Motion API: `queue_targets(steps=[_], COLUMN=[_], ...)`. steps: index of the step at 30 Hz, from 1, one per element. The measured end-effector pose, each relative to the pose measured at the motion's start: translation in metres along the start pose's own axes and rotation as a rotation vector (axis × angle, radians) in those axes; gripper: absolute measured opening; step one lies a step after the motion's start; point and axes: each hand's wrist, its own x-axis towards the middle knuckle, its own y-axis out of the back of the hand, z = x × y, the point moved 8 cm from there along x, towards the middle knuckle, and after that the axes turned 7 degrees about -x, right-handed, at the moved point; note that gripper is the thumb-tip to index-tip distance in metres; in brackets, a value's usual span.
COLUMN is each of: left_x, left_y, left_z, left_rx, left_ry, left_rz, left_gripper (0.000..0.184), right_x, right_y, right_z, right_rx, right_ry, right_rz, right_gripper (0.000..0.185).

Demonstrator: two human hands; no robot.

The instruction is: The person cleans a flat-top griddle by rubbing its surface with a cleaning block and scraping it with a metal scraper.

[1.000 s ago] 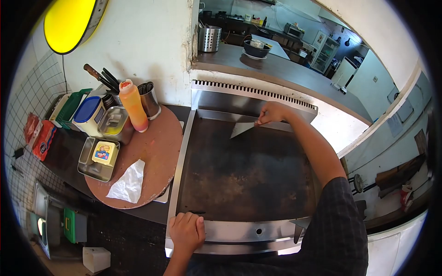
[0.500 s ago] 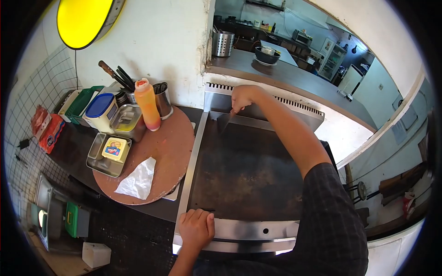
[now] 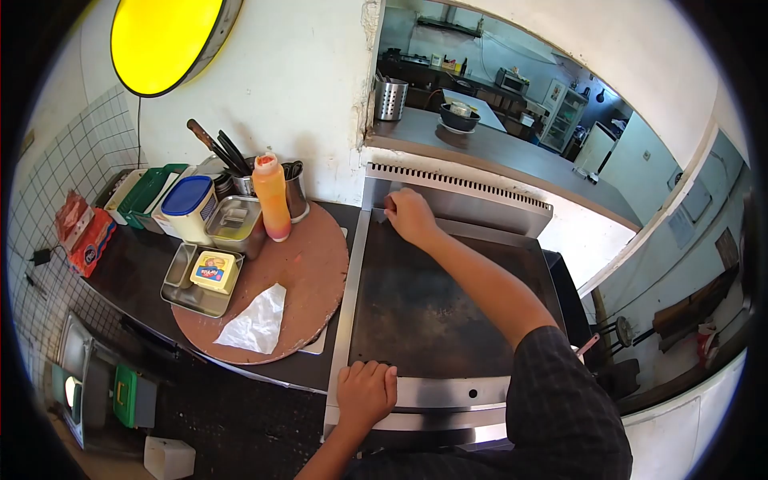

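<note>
A flat-top griddle (image 3: 432, 320) with a dark, brown-stained plate and steel rim lies in front of me. My right hand (image 3: 412, 218) reaches to its back left corner, the fingers closed round the reddish-brown handle (image 3: 390, 203) of a scraper. The scraper's blade is mostly hidden by the hand now. My left hand (image 3: 366, 392) rests on the griddle's front left rim, its fingers curled into a loose fist; no object shows in it.
On the left, a round brown board (image 3: 312, 280) carries a sauce bottle (image 3: 273, 200), a metal tray (image 3: 180, 292) with a margarine tub (image 3: 216, 270), and a crumpled white wrapper (image 3: 258, 322). Knives (image 3: 212, 144) stand behind. A vented steel backsplash (image 3: 472, 204) borders the griddle's back.
My right hand has drawn down and slightly left relative to the backsplash, and the scraper's blade has gone from sight. The whole view has shifted a little. My left hand stays on the rim.
</note>
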Motion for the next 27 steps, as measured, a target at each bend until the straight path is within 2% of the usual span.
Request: queue_targets(steps=[9,13,19,23,27], left_x=[-0.001,0.0,-0.001,-0.001,-0.004], left_y=[0.004,0.005,0.002,0.004,0.0], left_z=[0.0,-0.001,0.0,0.0,-0.001], left_rx=[-0.049,-0.067,-0.063,-0.068,-0.072], left_ry=[-0.011,-0.007,-0.019,-0.031,-0.034], left_rz=[0.002,-0.004,-0.014,0.011,0.001], left_gripper=[0.02,0.02,0.021,0.021,0.021], right_x=[-0.02,-0.029,-0.082,-0.104,-0.076], right_y=[-0.009,-0.01,0.031,0.05,0.053], right_z=[-0.027,-0.028,-0.048,-0.068,-0.048], right_rx=[0.282,0.294,0.36,0.457,0.387], right_ry=[-0.003,0.011,0.041,0.033,0.031], right_rz=[0.047,-0.16,-0.15,-0.241,-0.141], right_gripper=[0.009,0.012,0.019,0.023,0.021])
